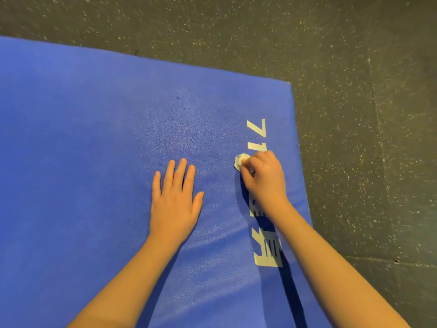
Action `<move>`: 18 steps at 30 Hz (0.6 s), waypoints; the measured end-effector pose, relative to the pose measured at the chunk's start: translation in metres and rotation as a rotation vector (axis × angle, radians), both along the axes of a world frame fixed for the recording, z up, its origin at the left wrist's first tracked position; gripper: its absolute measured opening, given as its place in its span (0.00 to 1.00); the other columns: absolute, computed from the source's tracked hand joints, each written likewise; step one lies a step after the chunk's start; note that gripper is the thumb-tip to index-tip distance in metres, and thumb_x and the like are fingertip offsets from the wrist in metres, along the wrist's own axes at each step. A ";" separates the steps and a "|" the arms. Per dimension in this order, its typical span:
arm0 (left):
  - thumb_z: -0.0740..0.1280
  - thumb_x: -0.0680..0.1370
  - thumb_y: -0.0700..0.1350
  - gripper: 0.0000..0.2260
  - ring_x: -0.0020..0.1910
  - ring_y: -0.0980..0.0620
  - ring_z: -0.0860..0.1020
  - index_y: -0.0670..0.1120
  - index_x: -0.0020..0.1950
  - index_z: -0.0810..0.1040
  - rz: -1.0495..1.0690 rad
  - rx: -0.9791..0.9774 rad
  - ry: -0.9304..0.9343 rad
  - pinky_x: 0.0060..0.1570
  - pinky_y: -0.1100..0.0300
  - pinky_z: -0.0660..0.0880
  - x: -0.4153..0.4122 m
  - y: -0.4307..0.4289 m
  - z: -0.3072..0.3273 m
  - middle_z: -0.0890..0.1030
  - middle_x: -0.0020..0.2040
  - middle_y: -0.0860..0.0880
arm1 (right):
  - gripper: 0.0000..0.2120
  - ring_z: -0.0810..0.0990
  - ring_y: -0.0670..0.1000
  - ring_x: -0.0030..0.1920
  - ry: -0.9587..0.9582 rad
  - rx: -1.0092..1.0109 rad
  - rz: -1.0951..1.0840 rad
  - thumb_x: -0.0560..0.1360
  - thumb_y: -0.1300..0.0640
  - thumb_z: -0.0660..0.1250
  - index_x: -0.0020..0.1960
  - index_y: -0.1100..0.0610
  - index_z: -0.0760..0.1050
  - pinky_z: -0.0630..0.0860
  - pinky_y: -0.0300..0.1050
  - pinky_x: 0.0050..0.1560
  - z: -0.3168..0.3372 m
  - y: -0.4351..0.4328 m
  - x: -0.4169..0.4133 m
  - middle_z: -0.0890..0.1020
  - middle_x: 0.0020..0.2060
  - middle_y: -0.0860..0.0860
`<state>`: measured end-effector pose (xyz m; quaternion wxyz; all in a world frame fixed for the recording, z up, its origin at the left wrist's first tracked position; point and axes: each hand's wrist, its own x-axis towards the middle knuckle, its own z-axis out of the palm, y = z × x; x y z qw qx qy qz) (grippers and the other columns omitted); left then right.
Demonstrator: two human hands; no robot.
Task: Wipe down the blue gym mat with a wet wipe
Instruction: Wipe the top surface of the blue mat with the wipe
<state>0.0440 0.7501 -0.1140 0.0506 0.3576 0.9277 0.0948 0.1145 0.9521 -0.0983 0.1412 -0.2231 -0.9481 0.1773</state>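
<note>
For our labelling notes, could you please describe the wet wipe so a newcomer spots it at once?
Find the blue gym mat on the speckled floor and follow the white lettering along its right edge. There the right hand grips the wet wipe: a crumpled white lump, unlike the flat print.

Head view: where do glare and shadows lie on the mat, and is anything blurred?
In the head view, pale sheen lies on the blue mat beyond the left hand; a dark shadow sits under the right hand holding the wet wipe; the speckled floor is smeared at the right edge.
</note>
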 end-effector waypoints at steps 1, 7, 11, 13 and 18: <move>0.52 0.78 0.54 0.27 0.73 0.39 0.63 0.40 0.72 0.69 -0.004 -0.006 0.004 0.70 0.41 0.54 0.001 -0.002 0.000 0.67 0.74 0.41 | 0.06 0.73 0.59 0.36 0.020 0.003 -0.123 0.70 0.62 0.67 0.34 0.60 0.75 0.71 0.51 0.35 0.000 0.001 -0.005 0.75 0.32 0.55; 0.52 0.78 0.54 0.27 0.74 0.41 0.62 0.41 0.73 0.68 0.014 -0.038 -0.023 0.71 0.40 0.55 0.001 0.000 -0.002 0.66 0.74 0.42 | 0.06 0.70 0.56 0.37 0.063 -0.088 0.024 0.71 0.64 0.67 0.35 0.61 0.74 0.67 0.47 0.37 0.000 -0.054 0.015 0.74 0.33 0.55; 0.54 0.79 0.54 0.26 0.74 0.41 0.64 0.42 0.72 0.69 0.032 -0.073 -0.038 0.69 0.38 0.60 0.002 0.002 0.002 0.67 0.74 0.43 | 0.04 0.74 0.58 0.36 -0.026 0.018 -0.006 0.70 0.60 0.68 0.37 0.58 0.78 0.71 0.50 0.33 0.005 -0.029 0.034 0.77 0.34 0.52; 0.62 0.79 0.52 0.24 0.73 0.40 0.64 0.42 0.72 0.70 0.060 -0.067 -0.053 0.68 0.36 0.61 0.010 -0.002 0.004 0.68 0.74 0.43 | 0.03 0.74 0.58 0.37 -0.003 -0.034 -0.181 0.70 0.61 0.68 0.38 0.58 0.79 0.72 0.51 0.33 0.008 -0.034 0.039 0.78 0.34 0.52; 0.52 0.79 0.55 0.27 0.74 0.42 0.62 0.43 0.73 0.68 0.012 -0.093 -0.071 0.70 0.40 0.54 0.042 -0.029 0.007 0.66 0.75 0.44 | 0.06 0.71 0.54 0.38 0.004 -0.131 0.042 0.72 0.59 0.69 0.37 0.58 0.76 0.66 0.40 0.41 0.011 -0.075 0.062 0.77 0.34 0.51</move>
